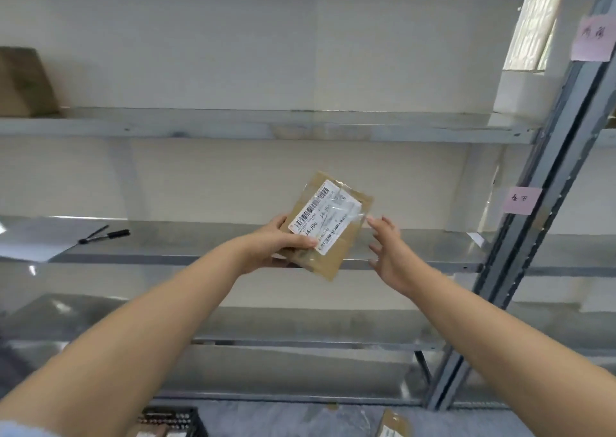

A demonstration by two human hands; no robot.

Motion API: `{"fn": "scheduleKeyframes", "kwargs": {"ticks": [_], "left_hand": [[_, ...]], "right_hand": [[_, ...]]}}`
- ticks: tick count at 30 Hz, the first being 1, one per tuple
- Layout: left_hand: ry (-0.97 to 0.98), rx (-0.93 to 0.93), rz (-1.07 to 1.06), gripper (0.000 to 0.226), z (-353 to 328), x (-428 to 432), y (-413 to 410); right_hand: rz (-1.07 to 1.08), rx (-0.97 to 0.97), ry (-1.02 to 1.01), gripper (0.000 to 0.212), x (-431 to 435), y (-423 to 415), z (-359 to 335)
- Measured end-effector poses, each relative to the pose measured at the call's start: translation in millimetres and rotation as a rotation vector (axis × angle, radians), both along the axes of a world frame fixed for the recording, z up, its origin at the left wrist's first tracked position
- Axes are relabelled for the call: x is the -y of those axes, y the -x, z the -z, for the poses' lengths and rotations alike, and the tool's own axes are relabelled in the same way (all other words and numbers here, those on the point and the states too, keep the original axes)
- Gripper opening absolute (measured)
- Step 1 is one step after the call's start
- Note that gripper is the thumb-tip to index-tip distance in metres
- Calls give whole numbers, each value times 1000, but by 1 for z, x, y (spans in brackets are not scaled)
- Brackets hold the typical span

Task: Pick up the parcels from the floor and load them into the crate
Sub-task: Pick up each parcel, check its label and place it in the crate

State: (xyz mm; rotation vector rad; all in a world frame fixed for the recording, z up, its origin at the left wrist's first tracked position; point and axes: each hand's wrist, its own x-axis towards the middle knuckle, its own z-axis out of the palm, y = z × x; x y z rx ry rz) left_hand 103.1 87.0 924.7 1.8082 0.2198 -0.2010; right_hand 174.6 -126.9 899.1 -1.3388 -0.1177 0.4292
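Single head-worn view, wide-angle; faces metal shelving [300,126] head-on, close up; strip of floor [283,418] along bottom edge.

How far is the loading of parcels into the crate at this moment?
Done: the black crate at the bottom edge seems to hold something already. In hand: the left hand grips one brown parcel, held up; the right hand is open beside it. Left: this parcel, and at least one other parcel on the floor.
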Motion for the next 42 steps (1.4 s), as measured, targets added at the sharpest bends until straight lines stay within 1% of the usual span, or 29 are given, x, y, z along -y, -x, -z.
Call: {"fn": "scheduleKeyframes", "kwargs": {"ticks": [1, 2, 3, 5, 7, 8, 9, 10, 11, 13, 14, 16, 17, 18, 19, 22, 23, 24, 26, 30, 33, 35, 37, 39, 42], "left_hand": [[-88, -27, 15, 83, -2, -13, 10], [-163, -59, 35, 83, -4, -24, 23], [-223, -90, 44, 83, -4, -33, 36], [-262, -136, 9, 83, -3, -49, 64], [-252, -122, -133, 75, 5, -61, 92], [-227, -90, -268, 70, 12, -69, 105], [-177, -52, -428, 68, 20, -77, 118], [-111, -26, -574, 66, 27, -83, 131], [-56, -26, -667, 66, 34, -89, 143], [33, -65, -717, 72, 47, -100, 169], [101, -82, -747, 82, 53, -105, 182], [216, -107, -862, 112, 67, -125, 209], [250, -103, -901, 121, 73, -134, 223], [272, -99, -920, 123, 77, -144, 237], [278, -106, -923, 115, 77, -149, 251], [250, -126, -831, 59, 84, -177, 289], [237, -137, -790, 49, 89, -194, 304], [220, -149, -765, 45, 92, -201, 310], [207, -185, -745, 43, 97, -211, 319], [206, -274, -645, 50, 123, -266, 353], [203, -296, -622, 43, 141, -308, 358], [235, -343, -603, 44, 157, -322, 358], [242, -390, -538, 41, 179, -332, 348], [246, -425, -495, 32, 199, -337, 338], [237, -451, -506, 25, 244, -354, 319]], "right_hand": [[-90, 31, 35, 108, -3, -3, -3], [-215, 56, 83, 104, -9, -5, -5], [-357, 74, 147, 94, -18, -5, -6], [-592, 96, 275, 74, -42, -4, 0], [-692, 69, 341, 45, -71, 7, 14], [-714, 29, 339, 32, -85, 13, 23], [-729, -18, 316, 25, -99, 21, 31], [-743, -62, 286, 23, -113, 30, 39], [-753, -92, 264, 23, -127, 41, 47], [-774, -121, 244, 24, -156, 68, 60], [-784, -133, 242, 25, -170, 83, 66], [-793, -140, 246, 29, -195, 114, 73], [-787, -147, 242, 31, -207, 128, 77], [-776, -167, 229, 33, -217, 141, 80], [-767, -184, 214, 34, -228, 154, 82], [-755, -166, 218, 30, -262, 194, 92], [-733, -163, 217, 30, -278, 210, 97], [-722, -159, 222, 30, -283, 216, 99], [-718, -159, 235, 32, -291, 227, 103], [-648, -220, 257, 32, -326, 277, 127], [-619, -220, 271, 29, -347, 304, 146], [-583, -267, 302, 25, -352, 319, 158], [-518, -300, 330, 22, -358, 321, 175], [-475, -358, 326, 25, -365, 316, 195], [-452, -457, 308, 29, -385, 301, 230]]}}
